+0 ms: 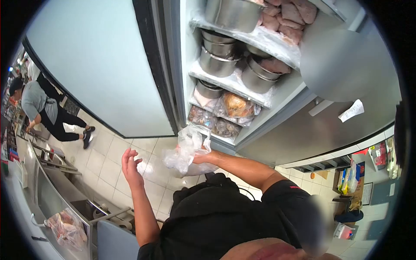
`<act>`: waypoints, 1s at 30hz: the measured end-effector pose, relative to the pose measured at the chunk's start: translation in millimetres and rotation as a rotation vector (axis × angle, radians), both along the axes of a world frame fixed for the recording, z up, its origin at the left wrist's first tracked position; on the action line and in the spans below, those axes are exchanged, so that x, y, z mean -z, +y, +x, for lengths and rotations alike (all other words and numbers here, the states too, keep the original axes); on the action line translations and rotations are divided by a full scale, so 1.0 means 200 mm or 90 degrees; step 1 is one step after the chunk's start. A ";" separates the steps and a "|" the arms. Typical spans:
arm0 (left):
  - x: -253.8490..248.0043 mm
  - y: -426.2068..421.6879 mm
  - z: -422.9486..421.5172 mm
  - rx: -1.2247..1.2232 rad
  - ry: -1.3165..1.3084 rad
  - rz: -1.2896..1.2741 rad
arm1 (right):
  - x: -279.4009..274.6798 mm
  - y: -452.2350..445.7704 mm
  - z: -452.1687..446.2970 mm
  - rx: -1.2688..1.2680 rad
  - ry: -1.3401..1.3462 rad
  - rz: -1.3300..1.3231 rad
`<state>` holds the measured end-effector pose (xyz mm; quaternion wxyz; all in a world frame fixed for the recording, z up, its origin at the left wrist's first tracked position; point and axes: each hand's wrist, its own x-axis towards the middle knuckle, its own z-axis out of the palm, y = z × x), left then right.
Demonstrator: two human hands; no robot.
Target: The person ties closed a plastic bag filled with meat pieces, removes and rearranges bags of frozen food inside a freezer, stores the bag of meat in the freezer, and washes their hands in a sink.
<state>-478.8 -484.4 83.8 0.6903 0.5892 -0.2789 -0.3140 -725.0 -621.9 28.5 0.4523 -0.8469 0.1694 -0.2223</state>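
Note:
My right hand (203,157) grips a crumpled, translucent plastic bag (185,147) in front of my body; what the bag contains, if anything, I cannot make out. To the left, my left hand (132,167) is raised over the floor, empty, its fingers loosely bent and apart. Just beyond the bag stands an open refrigerator, with frosted shelves (242,80). Metal pots (218,62) stand on them. Lower down are a bag of orange-brown food (237,105) and other bagged food (201,116). Pink raw meat (288,19) fills part of the top shelf.
The open refrigerator door (97,65) stands at left, a steel door (320,125) at right. A co-worker in a grey shirt (37,102) works beyond the left door. Bagged meat (66,229) lies in a steel sink (45,195) at lower left. The tiled floor (108,169) looks shiny.

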 end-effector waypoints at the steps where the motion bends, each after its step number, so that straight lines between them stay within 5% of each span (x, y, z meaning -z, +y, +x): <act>1: 0.09 -0.01 0.05 0.024 0.090 -0.002 | -0.12 -0.01 -0.01 -0.020 0.009 0.081; 3: 0.28 -0.05 0.04 0.113 0.239 -0.007 | -0.44 0.01 -0.01 -0.057 -0.090 0.084; 5: 0.33 -0.11 -0.11 0.255 0.355 -0.013 | -0.46 -0.09 0.03 -0.106 -0.159 -0.045; 11: 0.06 -0.22 -0.50 0.574 0.609 -0.051 | -0.78 -0.37 0.09 -0.256 -0.139 -0.103; 20: -0.23 -0.41 -0.55 0.587 0.637 -0.193 | -0.94 -0.38 0.09 -0.364 -0.089 -0.002; 30: -0.27 -0.27 -0.53 0.630 0.625 -0.138 | -1.00 -0.35 0.07 -0.373 -0.083 -0.006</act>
